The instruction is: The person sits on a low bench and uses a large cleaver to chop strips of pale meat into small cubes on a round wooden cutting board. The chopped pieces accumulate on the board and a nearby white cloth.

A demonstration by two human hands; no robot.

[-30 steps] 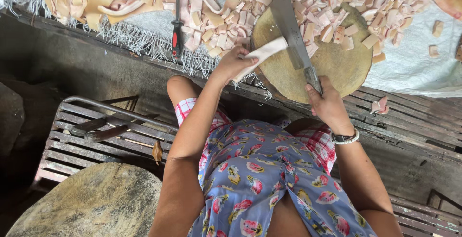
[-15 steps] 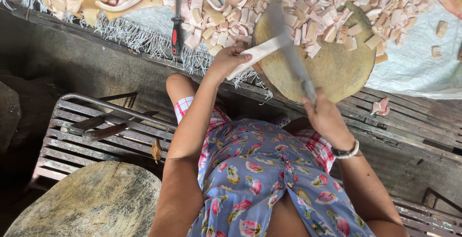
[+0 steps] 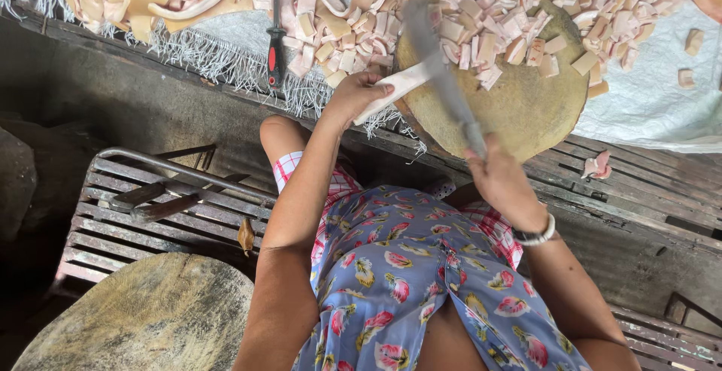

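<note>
Mid-chop: the left hand point(image 3: 353, 96) pinches a pale strip point(image 3: 395, 85) onto the round chopping block's point(image 3: 526, 115) edge while the right hand point(image 3: 500, 183), gripping a raised cleaver point(image 3: 440, 70), likely needs to strike just beyond the fingers

cleaver point(image 3: 440, 77) blade motion-blurred, its handle hidden in right hand point(image 3: 500, 183)

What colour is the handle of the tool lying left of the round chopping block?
Red and black handle, seen in the head view.
</note>
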